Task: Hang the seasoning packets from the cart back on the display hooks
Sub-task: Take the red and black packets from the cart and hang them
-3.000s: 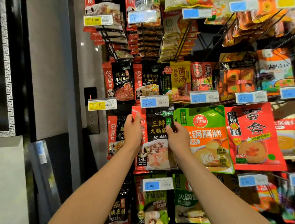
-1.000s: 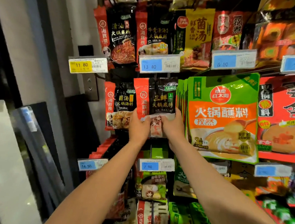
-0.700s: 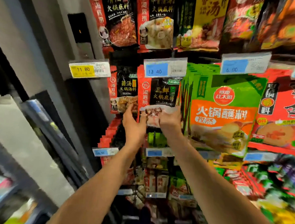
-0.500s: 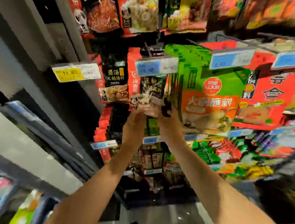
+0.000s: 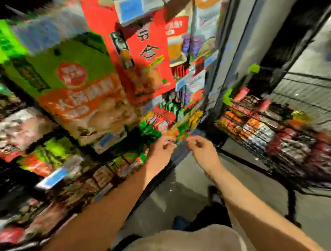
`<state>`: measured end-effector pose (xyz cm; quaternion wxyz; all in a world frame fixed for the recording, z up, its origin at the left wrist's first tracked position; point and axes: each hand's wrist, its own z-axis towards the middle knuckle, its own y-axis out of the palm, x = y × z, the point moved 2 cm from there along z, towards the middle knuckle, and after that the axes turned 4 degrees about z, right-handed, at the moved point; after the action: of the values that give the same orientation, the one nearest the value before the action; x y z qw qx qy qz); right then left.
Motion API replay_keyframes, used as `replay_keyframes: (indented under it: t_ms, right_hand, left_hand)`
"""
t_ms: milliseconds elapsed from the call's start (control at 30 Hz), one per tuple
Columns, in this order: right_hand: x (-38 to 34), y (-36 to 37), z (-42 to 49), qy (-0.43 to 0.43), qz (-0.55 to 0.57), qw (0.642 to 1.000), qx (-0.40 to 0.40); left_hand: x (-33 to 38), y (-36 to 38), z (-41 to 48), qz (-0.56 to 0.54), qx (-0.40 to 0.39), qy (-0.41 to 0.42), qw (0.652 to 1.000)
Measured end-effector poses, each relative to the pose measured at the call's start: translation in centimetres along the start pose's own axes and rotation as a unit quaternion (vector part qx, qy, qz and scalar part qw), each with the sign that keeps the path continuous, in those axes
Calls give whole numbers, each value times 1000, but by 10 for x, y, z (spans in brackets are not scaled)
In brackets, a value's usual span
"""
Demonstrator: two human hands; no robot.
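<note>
Everything here is heavily smeared by motion, so read it loosely; on your far left the display hangs crowded with packets, and the clearest of them is a green and orange packet tilted across the upper left; just to its right sits a red packet with dark characters, and a blue price tag shows above it; lower down the rows blur into colour and no hook can be made out. Your left hand is held out in front of the lower packets, fingers loosely curled with nothing in them; your right hand is just beside it, apart by a small gap, its fingers likewise loosely curled and empty. Below your arms lies grey floor. To the right, well apart from both hands, stands the wire cart, and the seasoning packets lie heaped inside it.
</note>
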<state>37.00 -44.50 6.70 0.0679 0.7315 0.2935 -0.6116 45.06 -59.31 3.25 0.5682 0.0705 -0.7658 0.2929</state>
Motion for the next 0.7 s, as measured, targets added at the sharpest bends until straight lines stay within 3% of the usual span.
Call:
replay_keyframes:
  t_ms: [100, 200, 400, 700]
  right_hand:
    - [42, -75, 32, 41, 13, 998, 45]
    - [77, -162, 66, 90, 69, 991, 78]
    - [121, -321, 100, 164, 37, 976, 139]
    - [139, -440, 127, 222, 79, 928, 287]
  left_hand:
    - [19, 90, 41, 21, -81, 16, 996]
    - [47, 177, 74, 26, -104, 8, 994]
    - [101, 325, 126, -5, -215, -39, 976]
    - [184, 477, 181, 112, -362, 40, 925]
